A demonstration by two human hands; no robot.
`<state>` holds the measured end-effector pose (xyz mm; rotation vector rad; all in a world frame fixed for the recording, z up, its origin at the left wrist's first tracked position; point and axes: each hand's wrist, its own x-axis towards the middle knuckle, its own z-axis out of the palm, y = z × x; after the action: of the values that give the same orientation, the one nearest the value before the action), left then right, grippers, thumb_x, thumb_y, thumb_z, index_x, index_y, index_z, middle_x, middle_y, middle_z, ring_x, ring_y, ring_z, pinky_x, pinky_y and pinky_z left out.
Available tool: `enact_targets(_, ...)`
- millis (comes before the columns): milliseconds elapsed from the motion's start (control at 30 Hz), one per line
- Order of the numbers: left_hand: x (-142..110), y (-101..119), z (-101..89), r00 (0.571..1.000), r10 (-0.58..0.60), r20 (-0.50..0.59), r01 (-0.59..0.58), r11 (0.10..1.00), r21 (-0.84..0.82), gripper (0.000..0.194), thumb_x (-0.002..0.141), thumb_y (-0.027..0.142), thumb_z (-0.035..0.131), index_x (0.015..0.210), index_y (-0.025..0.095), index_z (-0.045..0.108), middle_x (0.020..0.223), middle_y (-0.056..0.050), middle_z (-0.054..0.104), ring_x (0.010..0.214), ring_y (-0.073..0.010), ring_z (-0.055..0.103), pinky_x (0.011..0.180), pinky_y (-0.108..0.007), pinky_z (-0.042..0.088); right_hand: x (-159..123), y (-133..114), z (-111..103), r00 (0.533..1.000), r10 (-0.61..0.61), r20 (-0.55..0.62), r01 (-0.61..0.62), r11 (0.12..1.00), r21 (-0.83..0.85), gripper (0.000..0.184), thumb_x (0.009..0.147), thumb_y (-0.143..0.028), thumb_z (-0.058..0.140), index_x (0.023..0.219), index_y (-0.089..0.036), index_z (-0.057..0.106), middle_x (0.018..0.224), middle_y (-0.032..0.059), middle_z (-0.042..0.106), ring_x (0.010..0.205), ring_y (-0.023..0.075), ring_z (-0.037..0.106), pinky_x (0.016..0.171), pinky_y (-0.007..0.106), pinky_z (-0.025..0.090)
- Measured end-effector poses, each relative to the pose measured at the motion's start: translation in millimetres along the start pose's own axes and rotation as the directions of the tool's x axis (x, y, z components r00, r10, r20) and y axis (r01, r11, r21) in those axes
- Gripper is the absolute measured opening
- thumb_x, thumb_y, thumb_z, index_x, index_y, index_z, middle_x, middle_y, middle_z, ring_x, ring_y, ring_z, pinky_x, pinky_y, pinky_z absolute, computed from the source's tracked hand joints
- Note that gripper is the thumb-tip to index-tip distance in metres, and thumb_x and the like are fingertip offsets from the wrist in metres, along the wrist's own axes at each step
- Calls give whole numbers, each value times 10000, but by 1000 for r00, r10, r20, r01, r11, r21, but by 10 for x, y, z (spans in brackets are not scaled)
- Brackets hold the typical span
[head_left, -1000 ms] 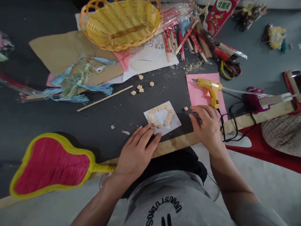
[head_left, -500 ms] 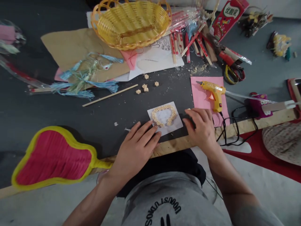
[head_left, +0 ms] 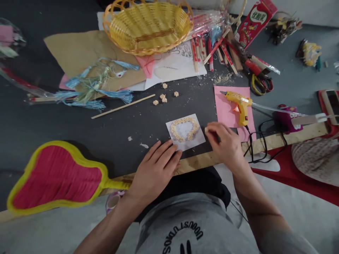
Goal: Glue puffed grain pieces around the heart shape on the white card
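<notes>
My left hand (head_left: 155, 169) lies flat at the table's front edge, its fingertips at the lower left corner of a small white paper (head_left: 197, 140). On that paper a row of small cream-coloured flower-shaped pieces (head_left: 191, 134) forms a rounded outline with a gap at the bottom. To the right of the paper, my right hand (head_left: 225, 143) is closed in a pinch on a tiny pale piece (head_left: 206, 130), mostly covered by the fingers. Beyond the paper lie several loose flower-shaped pieces (head_left: 163, 96) and a thin wooden stick (head_left: 123, 106).
A yellow glue gun (head_left: 241, 104) rests on pink paper (head_left: 221, 114) at right, its black cord (head_left: 250, 148) hanging over the edge. A pink-and-yellow fan (head_left: 57, 176) lies at left. Farther back are a yellow basket (head_left: 148, 30), blue tassels (head_left: 92, 93) and scissors (head_left: 258, 84).
My right thumb and fingers have closed on a tiny pale piece and shifted slightly left. My left hand stays flat beside the paper. The view has shifted slightly.
</notes>
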<state>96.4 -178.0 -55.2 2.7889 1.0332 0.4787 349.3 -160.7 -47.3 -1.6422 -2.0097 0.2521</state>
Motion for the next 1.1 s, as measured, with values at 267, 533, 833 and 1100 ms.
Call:
enact_targets(267,-17,-13,8,1000,-10,9,10,1000,-27,269,982,217,543,1209,144,667,1241,-119,698,1269,-292,598,1104,-501,484,0,-354,151,968,-198,152,206,978,-35,91,957,-209,584,947,-218,674,965,27,753,896,193,647,796,351,461)
enact_targets(533,-32,-12,19,1000,-21,-7,21,998,-61,240,983,221,544,1154,139,691,1250,-124,694,1288,-297,582,1109,-515,477,23,-350,187,964,-189,187,214,968,-129,119,959,-251,584,957,-224,701,950,45,726,900,223,572,779,372,426)
enact_targets(833,-28,-20,20,1000,-23,-7,23,999,-49,249,991,237,535,1177,152,677,1239,-112,699,1274,-286,593,1113,-498,469,25,-352,177,977,-121,175,127,992,-24,176,915,-254,647,1075,-184,670,1005,72,709,947,243,617,843,399,505)
enact_targets(1100,2,0,7,999,-22,-47,21,999,-34,243,951,178,592,1170,119,679,1195,-140,694,1213,-303,620,1057,-503,515,-76,-178,86,1000,-13,-9,13,999,50,155,947,-179,538,1052,-215,646,968,74,699,924,211,642,838,376,543)
